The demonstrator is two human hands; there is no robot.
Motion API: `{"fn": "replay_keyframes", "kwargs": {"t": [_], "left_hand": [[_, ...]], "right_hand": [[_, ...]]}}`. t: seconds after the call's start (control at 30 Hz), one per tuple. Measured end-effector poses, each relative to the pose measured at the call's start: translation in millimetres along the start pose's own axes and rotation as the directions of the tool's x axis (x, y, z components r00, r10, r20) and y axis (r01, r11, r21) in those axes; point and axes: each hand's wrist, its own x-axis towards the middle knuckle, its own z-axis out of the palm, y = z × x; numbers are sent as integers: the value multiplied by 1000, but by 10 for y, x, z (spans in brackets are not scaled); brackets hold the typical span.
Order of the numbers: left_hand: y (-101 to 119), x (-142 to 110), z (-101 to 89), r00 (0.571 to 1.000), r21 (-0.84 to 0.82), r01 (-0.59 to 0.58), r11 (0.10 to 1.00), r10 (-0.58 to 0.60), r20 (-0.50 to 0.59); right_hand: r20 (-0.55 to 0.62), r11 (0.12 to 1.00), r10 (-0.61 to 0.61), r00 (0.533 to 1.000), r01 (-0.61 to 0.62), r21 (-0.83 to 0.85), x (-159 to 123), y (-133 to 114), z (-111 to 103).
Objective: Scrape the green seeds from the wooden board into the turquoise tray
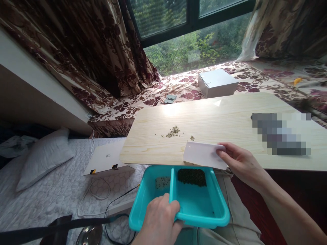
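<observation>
My left hand (163, 216) grips the near rim of a teal two-compartment bin (222, 212), around the end of its divider. The bin sits just below the table's near edge. A heap of small dark green grains (192, 177) lies at the far end of its right compartment, and paler mixed bits (162, 182) lie in the left one. My right hand (240, 161) pinches the right end of a pale, thin, slightly curved sheet (203, 153), tilted at the table edge above the bin. Beyond it, small greenish grains (173, 131) are scattered on the tabletop, with a smaller cluster (192, 138) near the sheet.
The light wooden table (230, 119) has a blurred-out item (281, 134) at its right. A white box (218, 83) stands on the flowered window seat near a small grey-green cloth (170, 99). Another white box (107, 158) and cables lie on the quilted bed at left.
</observation>
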Motion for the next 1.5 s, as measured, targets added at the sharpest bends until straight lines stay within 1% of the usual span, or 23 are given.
{"fn": "replay_keyframes", "kwargs": {"t": [0.07, 0.1, 0.13, 0.2, 0.27, 0.33, 0.47, 0.6, 0.7, 0.87, 1.03, 1.17, 1.27, 1.4, 1.5], "left_hand": [[-10, -3, -4, 1000, -4, 4, 1000, -4, -3], [-14, -6, -4, 1000, -6, 7, 1000, -7, -8], [-16, -8, -2, 1000, -9, 6, 1000, -6, -16], [-18, -12, 5, 1000, -17, 3, 1000, -4, -29], [-14, -12, 15, 999, -23, -3, 1000, 2, -35], [-4, -8, 20, 1000, -24, -5, 1000, 4, -21], [27, 2, 5, 1000, -6, -4, 1000, 4, 12], [46, -3, -8, 1000, 4, -4, 1000, 4, 22], [38, -8, 7, 1000, 1, -5, 1000, 5, 7], [23, 7, 22, 1000, 3, -13, 1000, 13, 14], [20, 17, 27, 1000, -3, -13, 1000, 13, -1], [11, 15, 33, 1000, -7, -22, 1000, 22, 2], [12, 17, 29, 1000, -1, -21, 1000, 21, 7], [24, 17, 24, 1000, -2, -16, 1000, 16, -5], [28, 15, 24, 1000, -9, -17, 1000, 17, -3]], "right_hand": [[55, 1000, 19, 998, -20, 12, -23, -3, -5], [61, 1000, 26, 998, -27, 12, -33, -5, -23], [43, 999, 32, 999, -33, 8, -40, -8, -53], [-56, 999, 36, 998, -37, -21, -42, -9, -128], [-161, 997, 41, 986, -50, -57, -31, -11, -197], [-204, 995, 44, 978, -61, -78, -17, -20, -227], [-173, 996, 36, 984, -49, -70, 8, -52, -160], [-143, 998, 25, 989, -34, -59, 26, -68, -81], [-151, 997, 39, 988, -50, -66, 30, -68, -102], [-200, 994, 60, 978, -76, -75, 58, -90, -127], [-175, 993, 36, 984, -55, -106, 87, -116, -86], [-219, 991, 60, 974, -86, -107, 71, -67, -165], [-248, 993, 50, 968, -76, -93, 95, -21, -206], [-216, 994, 11, 976, -34, -106, 186, 18, -179], [-175, 993, 6, 985, -26, -112, 228, 60, -178]]}}
